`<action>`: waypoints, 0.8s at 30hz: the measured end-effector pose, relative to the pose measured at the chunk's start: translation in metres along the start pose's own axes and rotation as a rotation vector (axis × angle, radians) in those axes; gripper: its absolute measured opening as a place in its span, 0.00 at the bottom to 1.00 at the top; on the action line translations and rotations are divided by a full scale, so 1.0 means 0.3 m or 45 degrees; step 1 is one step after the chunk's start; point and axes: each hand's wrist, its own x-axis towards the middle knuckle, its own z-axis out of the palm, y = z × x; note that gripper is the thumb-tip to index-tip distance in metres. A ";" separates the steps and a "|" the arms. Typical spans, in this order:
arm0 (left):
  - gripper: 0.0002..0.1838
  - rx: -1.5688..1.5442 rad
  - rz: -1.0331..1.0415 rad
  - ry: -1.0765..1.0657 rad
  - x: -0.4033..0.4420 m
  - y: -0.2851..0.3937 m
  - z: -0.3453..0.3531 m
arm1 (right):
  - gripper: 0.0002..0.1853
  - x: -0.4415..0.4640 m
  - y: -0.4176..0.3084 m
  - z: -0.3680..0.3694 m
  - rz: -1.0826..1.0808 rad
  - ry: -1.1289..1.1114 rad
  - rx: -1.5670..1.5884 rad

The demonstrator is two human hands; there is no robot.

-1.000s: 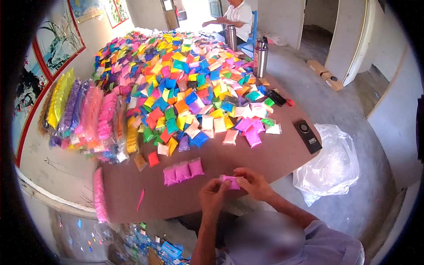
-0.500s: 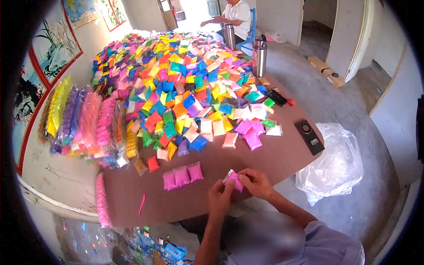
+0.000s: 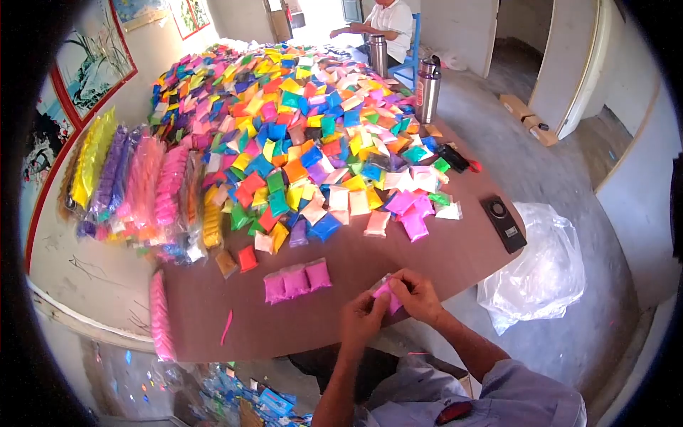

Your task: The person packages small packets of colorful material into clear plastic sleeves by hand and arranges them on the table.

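Observation:
Between my two hands, just above the table's near edge, is a small pink packet [image 3: 388,290] in clear film. My left hand [image 3: 364,317] pinches its left side with thumb and fingers. On the other side, my right hand [image 3: 418,295] grips the packet's upper right, partly covering it. A row of three pink packets [image 3: 297,282] lies flat on the brown table [image 3: 420,263], to the left of my hands. Farther left are a thin pink strip [image 3: 227,327] and a long clear bag of pink packets [image 3: 161,317] at the table's edge.
A large heap of colourful packets [image 3: 284,135] covers the far table. Long filled bags [image 3: 135,185] stand at the left. A black device [image 3: 502,224] and steel flasks [image 3: 427,91] line the right side. A plastic bag [image 3: 533,270] lies on the floor. Another person [image 3: 390,25] sits beyond.
The view has shifted slightly as my head moved. My hands still hold the pink packet, and it has turned a little between my fingers.

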 end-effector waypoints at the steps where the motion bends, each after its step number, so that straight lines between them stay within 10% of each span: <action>1: 0.14 -0.117 0.003 -0.016 0.003 -0.021 -0.004 | 0.10 0.002 -0.011 -0.002 -0.002 -0.068 -0.012; 24: 0.15 -0.019 0.190 0.038 -0.007 -0.051 0.004 | 0.16 0.001 0.007 0.014 -0.110 -0.066 -0.235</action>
